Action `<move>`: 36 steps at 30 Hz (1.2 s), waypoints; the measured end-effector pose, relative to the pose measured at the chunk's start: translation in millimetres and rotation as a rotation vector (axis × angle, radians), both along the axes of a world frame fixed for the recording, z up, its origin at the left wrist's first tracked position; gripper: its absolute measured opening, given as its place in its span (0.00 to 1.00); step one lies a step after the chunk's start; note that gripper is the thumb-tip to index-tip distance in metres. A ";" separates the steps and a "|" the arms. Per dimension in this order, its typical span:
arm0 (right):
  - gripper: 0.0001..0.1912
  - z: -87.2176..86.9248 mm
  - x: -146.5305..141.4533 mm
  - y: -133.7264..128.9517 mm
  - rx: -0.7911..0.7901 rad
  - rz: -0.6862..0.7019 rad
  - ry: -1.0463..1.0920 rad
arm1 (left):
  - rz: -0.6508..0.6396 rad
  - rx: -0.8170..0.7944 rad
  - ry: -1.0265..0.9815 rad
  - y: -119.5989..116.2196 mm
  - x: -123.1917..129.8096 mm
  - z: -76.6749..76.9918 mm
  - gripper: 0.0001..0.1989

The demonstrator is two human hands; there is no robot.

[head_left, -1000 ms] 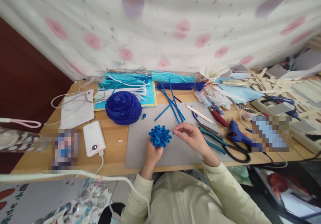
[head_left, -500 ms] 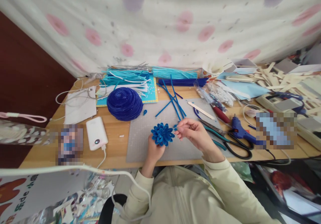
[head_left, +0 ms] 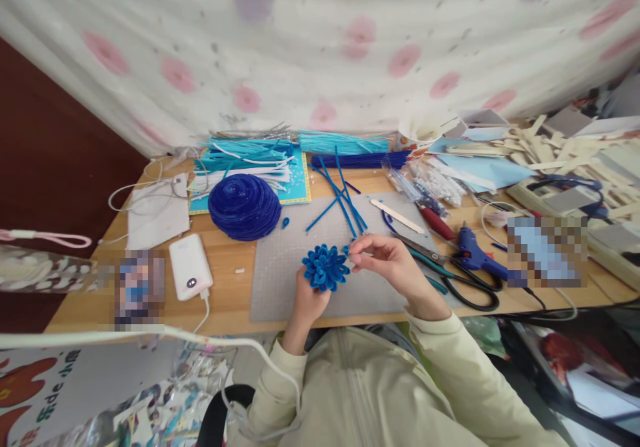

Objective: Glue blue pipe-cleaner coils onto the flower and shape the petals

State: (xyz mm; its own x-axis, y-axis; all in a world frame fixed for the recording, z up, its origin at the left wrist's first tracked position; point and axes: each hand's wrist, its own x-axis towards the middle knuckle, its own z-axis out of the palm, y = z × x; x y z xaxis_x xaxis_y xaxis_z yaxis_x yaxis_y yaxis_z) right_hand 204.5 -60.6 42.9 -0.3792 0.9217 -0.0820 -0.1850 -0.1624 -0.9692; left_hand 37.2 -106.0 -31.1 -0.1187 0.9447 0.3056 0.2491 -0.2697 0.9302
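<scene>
Just above the left hand point(head_left: 310, 299), a blue flower point(head_left: 327, 268).
That hand grips it from beneath; the right hand point(head_left: 384, 263) pinches a small blue piece point(head_left: 345, 250), petals just to its left.

A white power bank point(head_left: 186, 260) lies on the left of the surface point(head_left: 227, 293), a charging cable point(head_left: 207, 308) plugged into its near end. A paper cup point(head_left: 407, 141) stands at the back, before a curtain point(head_left: 300, 47) printed with pink and purple flowers.

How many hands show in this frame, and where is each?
2: the left hand, partly hidden behind the blue flower it holds over the grey mat; the right hand beside that flower, pinching a small blue piece.
</scene>
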 end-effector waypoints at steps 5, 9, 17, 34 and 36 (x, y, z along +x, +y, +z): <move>0.08 6.3 5.2 -1.1 0.188 0.032 -0.134 | -0.024 -0.008 -0.005 -0.7 1.5 1.4 0.13; 0.06 18.4 7.2 -2.2 0.406 0.101 -0.363 | -0.048 -0.003 -0.001 -0.4 1.7 3.5 0.13; 0.05 49.2 6.4 6.3 0.726 0.233 -0.718 | -0.110 -0.020 0.017 -0.9 1.7 7.8 0.11; 0.10 65.5 -4.7 18.9 0.805 0.454 -0.964 | -0.163 -0.091 0.008 -1.7 2.1 11.3 0.08; 0.10 66.5 -5.7 19.1 0.805 0.442 -0.985 | -0.170 -0.094 0.009 -1.3 2.1 13.4 0.08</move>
State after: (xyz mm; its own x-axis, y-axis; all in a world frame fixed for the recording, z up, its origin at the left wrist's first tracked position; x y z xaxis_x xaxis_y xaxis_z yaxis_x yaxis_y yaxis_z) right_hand 198.7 -41.5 109.4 -0.7518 0.6593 0.0118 0.5580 0.6457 -0.5213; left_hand 39.4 -107.4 -17.7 0.0471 0.9753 0.2157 0.2158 -0.2208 0.9512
